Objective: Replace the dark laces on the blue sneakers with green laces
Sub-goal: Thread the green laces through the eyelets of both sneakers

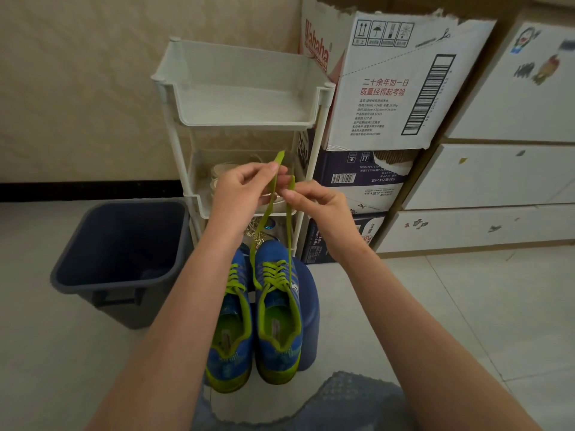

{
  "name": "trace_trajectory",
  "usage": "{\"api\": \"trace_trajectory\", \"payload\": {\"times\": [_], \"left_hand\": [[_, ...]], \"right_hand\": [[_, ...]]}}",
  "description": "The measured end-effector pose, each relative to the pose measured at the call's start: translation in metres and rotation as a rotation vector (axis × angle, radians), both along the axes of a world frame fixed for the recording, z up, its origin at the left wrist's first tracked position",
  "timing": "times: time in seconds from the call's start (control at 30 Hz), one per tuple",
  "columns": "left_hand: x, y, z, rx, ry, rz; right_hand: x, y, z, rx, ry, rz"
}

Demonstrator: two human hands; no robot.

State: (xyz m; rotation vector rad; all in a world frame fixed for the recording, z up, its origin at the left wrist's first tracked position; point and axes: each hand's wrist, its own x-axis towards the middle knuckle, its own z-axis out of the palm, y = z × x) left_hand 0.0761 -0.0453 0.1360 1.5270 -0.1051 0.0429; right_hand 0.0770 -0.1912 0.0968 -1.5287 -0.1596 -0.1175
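Two blue sneakers with lime-green trim stand side by side on a blue stool (309, 309), toes pointing away from me. The left sneaker (231, 325) and the right sneaker (280, 312) both carry green laces. Both ends of the right shoe's green lace (289, 231) are pulled up taut above it. My left hand (245, 185) pinches one end, whose tip sticks up past my fingers. My right hand (314, 199) pinches the other end just beside it. No dark lace can be made out for certain.
A dark grey plastic bin (124, 259) stands on the floor to the left. Behind the shoes is a white tiered rack (242, 98) with shoes on its lower shelves. Stacked cardboard boxes (389, 88) and white drawers (485, 194) fill the right.
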Motion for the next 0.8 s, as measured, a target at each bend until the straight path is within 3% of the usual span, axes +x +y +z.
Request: {"api": "trace_trajectory", "payload": {"times": [0.13,0.27,0.33,0.4,0.5,0.8], "left_hand": [[0.012,0.01,-0.031,0.219,0.094,0.136],[0.019,0.02,-0.073,0.498,0.286,0.14],[0.022,0.023,-0.081,0.657,0.283,0.071],[0.022,0.023,-0.087,0.753,0.335,-0.033],[0.019,0.024,-0.102,0.842,0.439,-0.175],[0.012,0.022,-0.117,1.022,0.462,-0.401]], "right_hand": [[0.005,-0.008,-0.018,0.137,0.256,0.039],[0.013,-0.02,-0.061,-0.37,0.501,-0.142],[0.014,-0.024,-0.082,-0.576,0.415,-0.109],[0.013,-0.024,-0.096,-0.693,0.323,0.075],[0.009,-0.018,-0.107,-0.769,0.378,0.332],[0.013,-0.01,-0.115,-0.862,0.364,0.422]]}}
